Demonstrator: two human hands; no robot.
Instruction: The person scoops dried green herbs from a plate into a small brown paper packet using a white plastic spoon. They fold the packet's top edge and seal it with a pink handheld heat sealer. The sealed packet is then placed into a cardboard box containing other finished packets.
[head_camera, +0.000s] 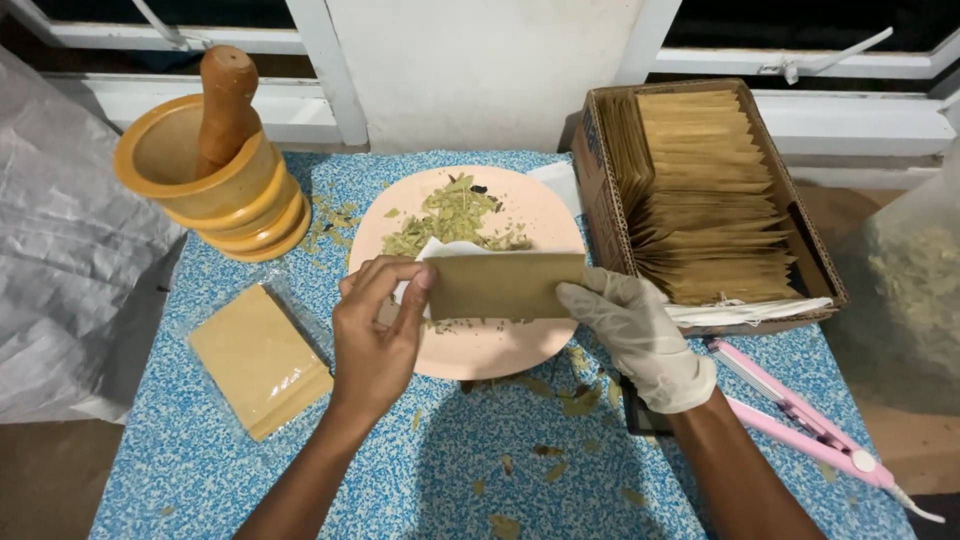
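White window frames and a pale wall are seen at the far edge of a table covered in a blue-and-white speckled cloth (400, 470). Over the near half of a round pale pink plate (480, 345), a flat rectangular brown paper sachet (500, 285) is held level between both hands. Its left end is pinched by the bare left hand (375, 335), with the thumb and forefinger closed on the corner and the other fingers curled beneath. Its right end is gripped by the right hand (640, 335), which is covered by a white latex glove, the fingers being closed on the sachet's lower right edge. A white slip of paper is seen just behind the sachet's upper left edge.

On the far half of the plate a heap of crushed dried green leaves (455, 215) is piled. Leaf fragments are scattered over the cloth near the plate and towards the near edge. At the far left a yellow-brown wooden mortar (200, 175) is stacked on similar bowls, with a brown wooden pestle (227, 95) standing in it. To the near left a clear packet of tan sachets (260, 360) is laid flat. At the far right an open cardboard box (600, 190) is filled with upright rows of brown sachets. Near right of the gloved hand, a pink hand-held heat sealer (800, 415) is laid on the cloth.
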